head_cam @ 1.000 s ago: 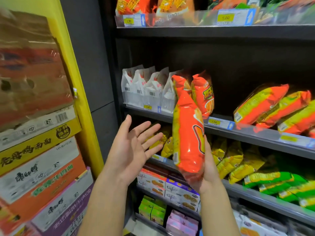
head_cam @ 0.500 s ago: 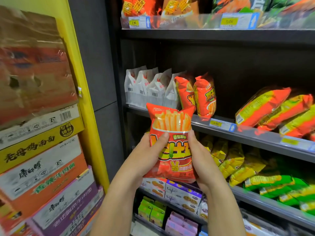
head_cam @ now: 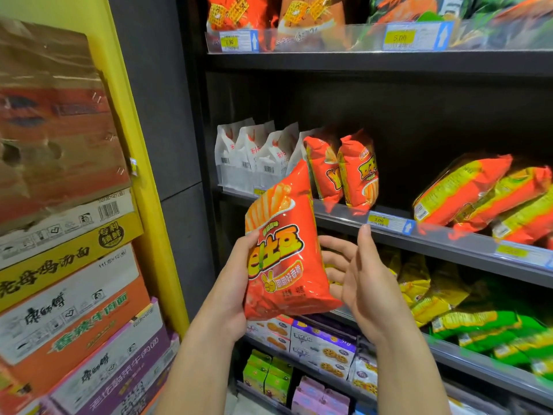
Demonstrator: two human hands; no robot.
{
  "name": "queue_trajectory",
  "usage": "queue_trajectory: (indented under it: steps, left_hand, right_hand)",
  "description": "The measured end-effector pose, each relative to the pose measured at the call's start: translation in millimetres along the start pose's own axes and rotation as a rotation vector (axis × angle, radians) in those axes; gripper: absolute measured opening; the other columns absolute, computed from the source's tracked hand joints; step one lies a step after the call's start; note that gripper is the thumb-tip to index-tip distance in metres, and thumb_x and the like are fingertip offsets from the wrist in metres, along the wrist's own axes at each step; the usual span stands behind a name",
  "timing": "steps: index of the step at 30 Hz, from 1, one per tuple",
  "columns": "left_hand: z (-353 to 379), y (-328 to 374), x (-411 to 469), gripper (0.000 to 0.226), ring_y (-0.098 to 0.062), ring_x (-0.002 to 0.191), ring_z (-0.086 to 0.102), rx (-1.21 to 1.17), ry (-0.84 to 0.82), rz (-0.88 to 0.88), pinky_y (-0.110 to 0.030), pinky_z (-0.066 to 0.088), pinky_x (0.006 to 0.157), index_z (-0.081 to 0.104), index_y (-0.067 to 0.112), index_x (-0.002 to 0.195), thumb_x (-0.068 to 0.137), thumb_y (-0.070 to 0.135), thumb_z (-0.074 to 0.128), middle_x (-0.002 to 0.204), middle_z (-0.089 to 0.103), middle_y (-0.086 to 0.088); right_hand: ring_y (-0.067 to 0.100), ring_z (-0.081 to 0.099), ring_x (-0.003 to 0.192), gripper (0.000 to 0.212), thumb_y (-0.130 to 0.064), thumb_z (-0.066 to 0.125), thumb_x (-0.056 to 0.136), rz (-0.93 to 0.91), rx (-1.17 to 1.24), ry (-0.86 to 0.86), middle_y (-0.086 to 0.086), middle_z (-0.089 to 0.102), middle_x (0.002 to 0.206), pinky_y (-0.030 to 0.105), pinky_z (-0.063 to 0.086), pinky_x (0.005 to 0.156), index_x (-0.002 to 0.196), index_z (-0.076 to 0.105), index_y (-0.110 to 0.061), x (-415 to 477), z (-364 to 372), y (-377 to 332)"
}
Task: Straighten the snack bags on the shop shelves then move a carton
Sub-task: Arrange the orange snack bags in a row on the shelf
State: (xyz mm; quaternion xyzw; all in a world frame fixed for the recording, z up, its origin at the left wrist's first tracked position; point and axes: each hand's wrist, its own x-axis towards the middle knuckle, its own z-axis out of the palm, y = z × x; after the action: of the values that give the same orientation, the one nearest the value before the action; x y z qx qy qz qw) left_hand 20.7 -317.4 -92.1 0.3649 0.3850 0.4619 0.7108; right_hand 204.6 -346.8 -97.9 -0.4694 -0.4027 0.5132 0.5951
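An orange snack bag with a potato-stick picture is held up in front of the shelves, tilted to the right. My left hand grips its left edge, thumb across the front. My right hand hovers just right of the bag with relaxed, spread fingers, holding nothing. Two matching orange bags stand upright on the middle shelf behind it. A stack of cartons fills the left side.
White bags stand left of the orange ones. Orange-yellow bags lie slanted at the right of that shelf. Yellow and green packets sit on the shelf below, biscuit boxes lower down. A yellow post separates cartons from shelving.
The bag went from edge-on in my right hand alone, to both hands facing me, and now tilts right in my left hand. My right hand has come off it.
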Motion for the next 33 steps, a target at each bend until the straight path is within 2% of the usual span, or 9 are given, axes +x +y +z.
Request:
queue_trajectory:
  steps: [3, 6, 10, 13, 16, 20, 24, 27, 33]
  left_hand:
    - [2.0, -1.1, -0.1, 0.045, -0.021, 0.086, 0.081, 0.135, 0.001, 0.061, -0.037, 0.06, 0.074, 0.073, 0.023, 0.118, 0.098, 0.059, 0.055, 0.102, 0.082, -0.005]
    - [0.7, -2.6, 2.2, 0.048, -0.022, 0.095, 0.08, 0.252, -0.022, 0.086, -0.039, 0.061, 0.079, 0.063, 0.026, 0.13, 0.097, 0.06, 0.056, 0.107, 0.082, 0.0]
    - [-9.1, -1.5, 5.5, 0.033, -0.022, 0.105, 0.078, 0.272, -0.108, 0.117, -0.042, 0.062, 0.088, 0.061, 0.03, 0.135, 0.103, 0.037, 0.058, 0.117, 0.079, 0.0]
    - [-26.1, -0.7, 10.7, 0.055, -0.028, 0.118, 0.072, 0.316, -0.209, 0.2, -0.052, 0.059, 0.095, 0.055, 0.029, 0.143, 0.093, 0.015, 0.074, 0.129, 0.074, -0.004]
    - [-40.1, -1.0, 16.4, 0.071, -0.028, 0.125, 0.068, 0.38, -0.257, 0.295, -0.042, 0.059, 0.094, 0.054, 0.023, 0.144, 0.08, 0.0, 0.074, 0.133, 0.07, -0.008]
    - [-49.5, -0.2, 18.0, 0.071, -0.026, 0.125, 0.066, 0.452, -0.296, 0.345, -0.038, 0.057, 0.096, 0.058, 0.025, 0.138, 0.077, -0.007, 0.073, 0.133, 0.069, -0.007]
    - [-54.0, 2.3, 16.0, 0.068, -0.023, 0.123, 0.067, 0.459, -0.301, 0.362, -0.035, 0.057, 0.096, 0.064, 0.031, 0.132, 0.077, -0.006, 0.075, 0.132, 0.071, -0.003]
    - [-56.4, 3.5, 15.1, 0.073, -0.024, 0.127, 0.066, 0.417, -0.27, 0.336, -0.035, 0.057, 0.099, 0.057, 0.023, 0.142, 0.077, -0.002, 0.079, 0.135, 0.07, -0.005]
    - [-48.5, 9.2, 10.4, 0.055, -0.032, 0.12, 0.072, 0.262, -0.242, 0.154, -0.047, 0.061, 0.097, 0.056, 0.026, 0.143, 0.092, 0.02, 0.076, 0.132, 0.073, -0.008]
  right_hand:
    - [0.021, 0.076, 0.107, 0.076, -0.076, 0.036, 0.087, -0.006, -0.118, -0.034, 0.003, 0.08, 0.112, 0.05, 0.06, 0.097, 0.13, 0.066, -0.021, -3.2, 1.5, -1.1]
    - [0.015, 0.078, 0.101, 0.062, -0.069, 0.048, 0.086, -0.027, -0.257, -0.125, -0.004, 0.08, 0.11, 0.036, 0.063, 0.087, 0.128, 0.067, -0.028, -7.9, 3.5, -3.3]
    - [0.018, 0.077, 0.103, 0.048, -0.037, 0.074, 0.088, -0.057, -0.299, -0.143, -0.004, 0.079, 0.116, 0.039, 0.064, 0.088, 0.133, 0.062, -0.024, -6.9, -5.5, -0.5]
    - [0.014, 0.074, 0.111, 0.048, -0.025, 0.082, 0.085, -0.094, -0.378, -0.153, -0.006, 0.077, 0.119, 0.04, 0.06, 0.095, 0.13, 0.065, -0.024, -4.4, -15.6, 1.6]
    - [0.014, 0.072, 0.112, 0.049, -0.007, 0.087, 0.082, -0.146, -0.485, -0.139, -0.009, 0.078, 0.115, 0.037, 0.055, 0.098, 0.12, 0.069, -0.033, 0.2, -20.4, 3.6]
    - [0.013, 0.072, 0.113, 0.059, 0.002, 0.089, 0.076, -0.196, -0.487, -0.177, -0.009, 0.078, 0.116, 0.041, 0.052, 0.103, 0.108, 0.072, -0.045, 3.8, -19.9, 4.1]
    - [0.013, 0.07, 0.118, 0.057, -0.004, 0.09, 0.072, -0.216, -0.455, -0.203, -0.007, 0.077, 0.121, 0.036, 0.051, 0.105, 0.118, 0.072, -0.032, 6.5, -17.9, 4.0]
    - [0.015, 0.071, 0.114, 0.054, 0.0, 0.087, 0.078, -0.198, -0.489, -0.196, -0.006, 0.077, 0.119, 0.037, 0.054, 0.101, 0.123, 0.069, -0.023, 8.5, -18.3, 6.0]
    - [0.019, 0.076, 0.105, 0.044, -0.034, 0.073, 0.082, -0.083, -0.317, -0.209, -0.001, 0.08, 0.112, 0.027, 0.061, 0.082, 0.123, 0.068, -0.017, 6.6, -10.9, 6.7]
